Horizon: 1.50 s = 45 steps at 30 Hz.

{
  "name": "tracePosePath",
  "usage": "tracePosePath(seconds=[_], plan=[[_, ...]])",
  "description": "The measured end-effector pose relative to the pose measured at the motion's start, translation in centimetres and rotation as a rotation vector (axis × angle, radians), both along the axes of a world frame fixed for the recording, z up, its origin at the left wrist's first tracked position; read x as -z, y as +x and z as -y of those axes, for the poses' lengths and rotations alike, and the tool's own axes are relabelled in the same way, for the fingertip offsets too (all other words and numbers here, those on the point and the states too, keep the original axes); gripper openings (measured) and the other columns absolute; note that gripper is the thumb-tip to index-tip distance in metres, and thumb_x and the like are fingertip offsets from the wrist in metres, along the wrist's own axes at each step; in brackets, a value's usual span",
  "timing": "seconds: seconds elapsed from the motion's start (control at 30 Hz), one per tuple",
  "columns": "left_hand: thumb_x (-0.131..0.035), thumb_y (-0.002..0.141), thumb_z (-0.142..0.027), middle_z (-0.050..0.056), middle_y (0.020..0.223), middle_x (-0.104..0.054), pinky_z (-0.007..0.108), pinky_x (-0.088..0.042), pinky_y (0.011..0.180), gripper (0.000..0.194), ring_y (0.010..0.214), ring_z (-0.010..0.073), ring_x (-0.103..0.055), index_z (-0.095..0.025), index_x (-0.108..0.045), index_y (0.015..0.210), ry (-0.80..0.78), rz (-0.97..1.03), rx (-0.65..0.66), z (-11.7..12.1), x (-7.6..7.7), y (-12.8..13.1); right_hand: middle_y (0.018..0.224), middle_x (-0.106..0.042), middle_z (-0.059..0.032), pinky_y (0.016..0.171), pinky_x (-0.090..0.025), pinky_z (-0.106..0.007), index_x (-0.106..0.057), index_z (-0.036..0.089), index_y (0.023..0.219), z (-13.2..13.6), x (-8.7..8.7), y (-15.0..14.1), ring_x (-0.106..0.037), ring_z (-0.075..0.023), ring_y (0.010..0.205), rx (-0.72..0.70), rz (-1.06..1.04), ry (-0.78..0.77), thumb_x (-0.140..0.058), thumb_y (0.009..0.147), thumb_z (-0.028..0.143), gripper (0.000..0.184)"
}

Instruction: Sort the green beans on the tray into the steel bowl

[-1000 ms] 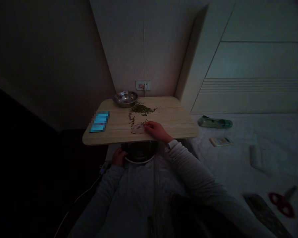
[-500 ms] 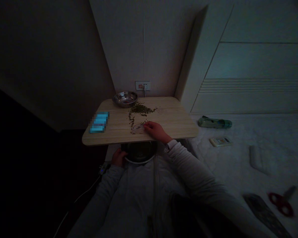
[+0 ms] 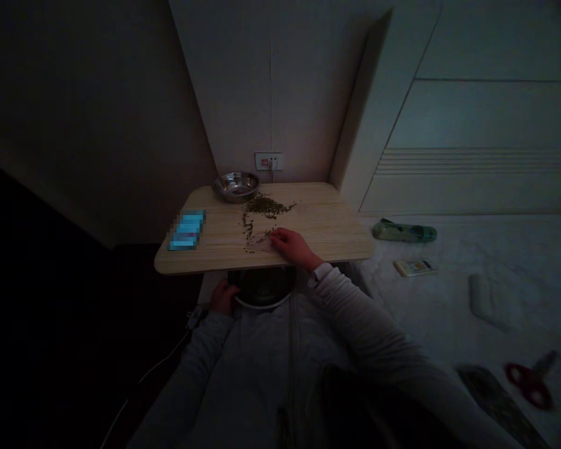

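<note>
My right hand is closed in a pinch at the table's front, on the edge of a thin clear piece of plastic lying close over the wood. Its exact kind is too dim to make out. Small greenish beans are spread loosely across the table's middle, with a thin trail running down beside the plastic. Below the front edge, my left hand grips the left rim of a dark round bowl with a pale edge. The table top hides the bowl's far side.
A steel bowl stands at the back left of the wooden table; a lit phone lies on the left. On the bed are a green bottle, a remote, and red scissors. A white cable hangs at left.
Almost nothing differs. My right hand and the clear plastic have barely shifted, and my left hand stays on the bowl's rim.
</note>
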<state>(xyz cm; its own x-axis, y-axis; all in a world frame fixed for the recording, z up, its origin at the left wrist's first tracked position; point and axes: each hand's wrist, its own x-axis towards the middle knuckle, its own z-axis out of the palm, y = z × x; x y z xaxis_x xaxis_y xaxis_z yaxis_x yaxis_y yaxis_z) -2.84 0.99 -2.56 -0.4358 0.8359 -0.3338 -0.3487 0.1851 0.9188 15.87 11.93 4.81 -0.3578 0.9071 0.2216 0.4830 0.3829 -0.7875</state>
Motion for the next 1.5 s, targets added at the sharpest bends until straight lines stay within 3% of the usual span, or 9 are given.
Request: tracePosePath(seconds=[0.33, 0.7, 1.23, 1.5], plan=[[-0.065, 0.036, -0.020, -0.005, 0.043, -0.049, 0.023, -0.034, 0.048, 0.016, 0.048, 0.0095, -0.045, -0.018, -0.051, 0.045, 0.038, -0.054, -0.042, 0.2, 0.5, -0.1, 0.087, -0.069, -0.0049, 0.073, -0.045, -0.026, -0.066, 0.017, 0.094, 0.1, 0.0, -0.9, -0.062, -0.0159, 0.079, 0.029, 0.085, 0.063, -0.052, 0.085, 0.026, 0.019], [-0.061, 0.033, -0.017, -0.005, 0.041, -0.050, 0.023, -0.034, 0.048, 0.012, 0.047, 0.0100, -0.043, -0.019, -0.052, 0.041, 0.001, -0.045, -0.035, 0.6, -2.2, 0.8, 0.098, -0.070, -0.0050, 0.083, -0.045, -0.029, -0.065, 0.019, 0.105, 0.0, -0.7, -2.0, -0.063, -0.0185, 0.092, -0.007, 0.231, 0.132, -0.047, 0.089, 0.029, 0.025], [-0.061, 0.032, -0.016, -0.005, 0.041, -0.050, 0.023, -0.034, 0.047, 0.014, 0.046, 0.0101, -0.044, -0.019, -0.052, 0.043, 0.007, 0.017, -0.078, 0.4, -1.2, 0.8, 0.108, -0.068, -0.0025, 0.089, -0.044, -0.029, -0.065, 0.022, 0.110, 1.0, -0.7, -1.7, -0.063, -0.0166, 0.097, -0.077, 0.232, 0.163, -0.048, 0.090, 0.027, 0.027], [-0.063, 0.033, -0.017, -0.005, 0.043, -0.051, 0.023, -0.036, 0.048, 0.015, 0.048, 0.0106, -0.046, -0.018, -0.053, 0.044, 0.022, -0.003, -0.052, 0.4, -1.0, 0.6, 0.101, -0.070, -0.0040, 0.087, -0.043, -0.028, -0.067, 0.021, 0.106, 1.5, -0.6, -1.4, -0.064, -0.0154, 0.090, -0.120, 0.193, 0.148, -0.049, 0.089, 0.026, 0.026]])
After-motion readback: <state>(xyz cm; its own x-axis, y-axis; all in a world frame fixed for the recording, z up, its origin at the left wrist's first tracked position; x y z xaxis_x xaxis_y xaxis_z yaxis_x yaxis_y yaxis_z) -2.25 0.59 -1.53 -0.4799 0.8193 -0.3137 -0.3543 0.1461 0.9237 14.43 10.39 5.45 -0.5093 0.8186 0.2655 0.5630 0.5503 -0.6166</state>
